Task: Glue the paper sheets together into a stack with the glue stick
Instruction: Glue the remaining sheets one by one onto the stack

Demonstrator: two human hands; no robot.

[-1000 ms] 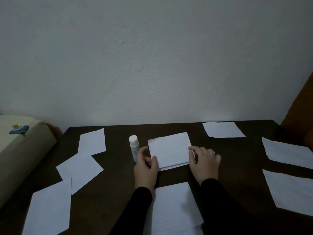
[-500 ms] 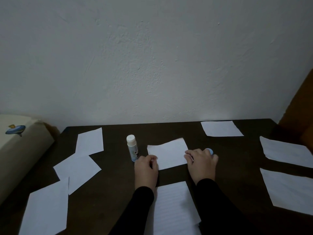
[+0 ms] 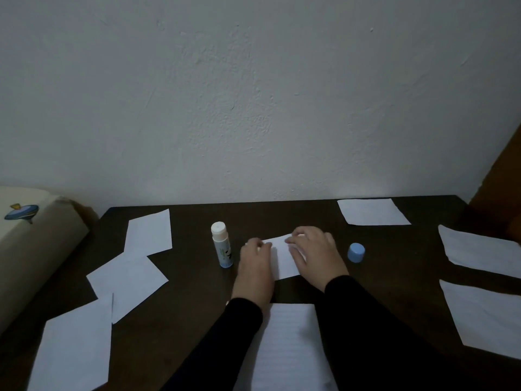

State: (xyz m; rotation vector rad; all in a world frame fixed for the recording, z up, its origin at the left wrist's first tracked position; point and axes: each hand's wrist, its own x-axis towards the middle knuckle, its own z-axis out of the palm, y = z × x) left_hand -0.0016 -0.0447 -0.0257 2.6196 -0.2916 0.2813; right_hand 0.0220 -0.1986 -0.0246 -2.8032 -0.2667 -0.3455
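A small white paper stack (image 3: 284,262) lies on the dark table (image 3: 197,320) at the centre. My left hand (image 3: 255,268) rests on its left edge, fingers curled at the far left corner. Covering the right part of the stack, my right hand (image 3: 317,255) has its fingertips on the far edge. The glue stick (image 3: 222,248) stands upright and uncapped just left of my left hand. Its blue cap (image 3: 356,252) sits on the table to the right of my right hand. A lined sheet (image 3: 287,348) lies near me between my black sleeves.
Loose white sheets lie around: three at the left (image 3: 149,231) (image 3: 127,280) (image 3: 74,348), one at the back right (image 3: 372,211), two at the right edge (image 3: 479,251) (image 3: 487,317). A cream cushioned object (image 3: 31,249) borders the table's left side. A white wall rises behind.
Both hands slid inward and forward over the stack, which now lies flatter and mostly covered. My right hand moved left, uncovering the blue cap.
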